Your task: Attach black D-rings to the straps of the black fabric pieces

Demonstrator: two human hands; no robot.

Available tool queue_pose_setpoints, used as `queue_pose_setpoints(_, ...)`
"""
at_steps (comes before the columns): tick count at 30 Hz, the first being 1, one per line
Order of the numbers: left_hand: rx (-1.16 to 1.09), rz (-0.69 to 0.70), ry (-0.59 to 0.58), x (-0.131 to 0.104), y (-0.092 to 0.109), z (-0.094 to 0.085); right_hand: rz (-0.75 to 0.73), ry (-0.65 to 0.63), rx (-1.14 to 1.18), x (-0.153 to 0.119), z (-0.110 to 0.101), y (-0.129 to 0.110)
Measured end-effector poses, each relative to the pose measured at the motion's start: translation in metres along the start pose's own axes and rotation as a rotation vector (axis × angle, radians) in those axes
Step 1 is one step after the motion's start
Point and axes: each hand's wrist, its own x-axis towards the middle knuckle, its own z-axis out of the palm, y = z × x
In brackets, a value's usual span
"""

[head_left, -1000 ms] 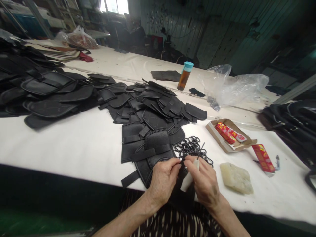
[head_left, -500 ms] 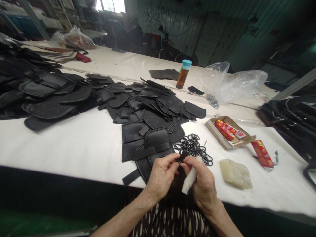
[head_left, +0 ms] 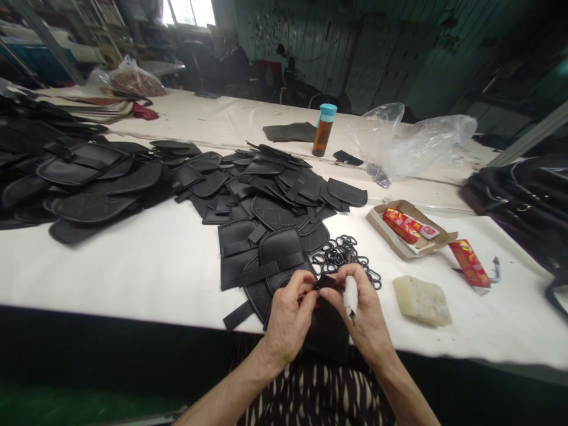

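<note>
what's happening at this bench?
Both hands, left and right, pinch a black strap end at the table's near edge. The right hand also holds a white-wrapped tool. Loose black rings lie just beyond; black stitched pieces are heaped to the left.

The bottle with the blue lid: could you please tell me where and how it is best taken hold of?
I would wrap the amber body of the bottle below the blue lid, coming from the near right. It stands upright, its body looks straight-sided, and the lid's loop and the black pouches are towards the left.
</note>
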Motion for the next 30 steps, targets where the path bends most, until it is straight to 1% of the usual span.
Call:
queue_pose_setpoints(3, 0.049, 0.028, 0.036, -0.007, 0.009, -0.003, -0.043, 0.028, -0.031, 0.000, -0.001, -0.004)
queue_pose_setpoints(5, 0.099, 0.049, 0.121, -0.014, 0.017, -0.007, -0.079, 0.069, -0.050, 0.001, -0.002, -0.007)
queue_pose_setpoints(6, 0.108, 0.030, 0.160, -0.017, 0.021, -0.010, -0.099, 0.087, -0.057, 0.002, -0.003, -0.008)
queue_pose_setpoints(7, 0.091, -0.027, 0.160, -0.020, 0.024, -0.014, -0.120, 0.101, -0.064, 0.003, -0.003, -0.009)
queue_pose_setpoints(8, 0.031, -0.129, 0.108, -0.022, 0.026, -0.017, -0.143, 0.111, -0.070, 0.004, -0.004, -0.009)
queue_pose_setpoints(9, -0.077, -0.271, 0.007, -0.023, 0.027, -0.021, -0.172, 0.120, -0.074, 0.005, -0.003, -0.009)
queue_pose_setpoints(11, -0.394, -0.602, -0.258, -0.024, 0.025, -0.026, -0.256, 0.110, -0.059, 0.003, -0.002, -0.008)
queue_pose_setpoints(12, -0.564, -0.738, -0.347, -0.023, 0.023, -0.028, -0.308, 0.083, -0.032, 0.000, -0.001, -0.008)
queue_pose_setpoints(13, -0.718, -0.832, -0.382, -0.023, 0.021, -0.030, -0.358, 0.041, -0.001, -0.004, 0.000, -0.008)
queue_pose_setpoints(14, -0.841, -0.885, -0.368, -0.022, 0.019, -0.031, -0.411, -0.006, 0.025, -0.008, 0.001, -0.008)
queue_pose_setpoints(16, -0.987, -0.908, -0.291, -0.021, 0.017, -0.032, -0.514, -0.097, 0.011, -0.018, 0.002, -0.010)
queue_pose_setpoints(18, -1.049, -0.902, -0.230, -0.020, 0.018, -0.031, -0.615, -0.158, -0.088, -0.026, 0.002, -0.015)
queue_pose_setpoints(21, -1.043, -0.947, -0.179, -0.019, 0.022, -0.029, -0.730, -0.219, -0.230, -0.032, 0.003, -0.024)
queue_pose_setpoints(24, -0.990, -0.985, -0.148, -0.017, 0.025, -0.024, -0.804, -0.219, -0.296, -0.033, 0.003, -0.029)
queue_pose_setpoints(26, -0.952, -0.942, -0.106, -0.015, 0.025, -0.020, -0.812, -0.208, -0.286, -0.033, 0.002, -0.027)
queue_pose_setpoints(30, -0.808, -0.706, -0.014, -0.005, 0.019, -0.011, -0.788, -0.230, -0.247, -0.031, 0.002, -0.009)
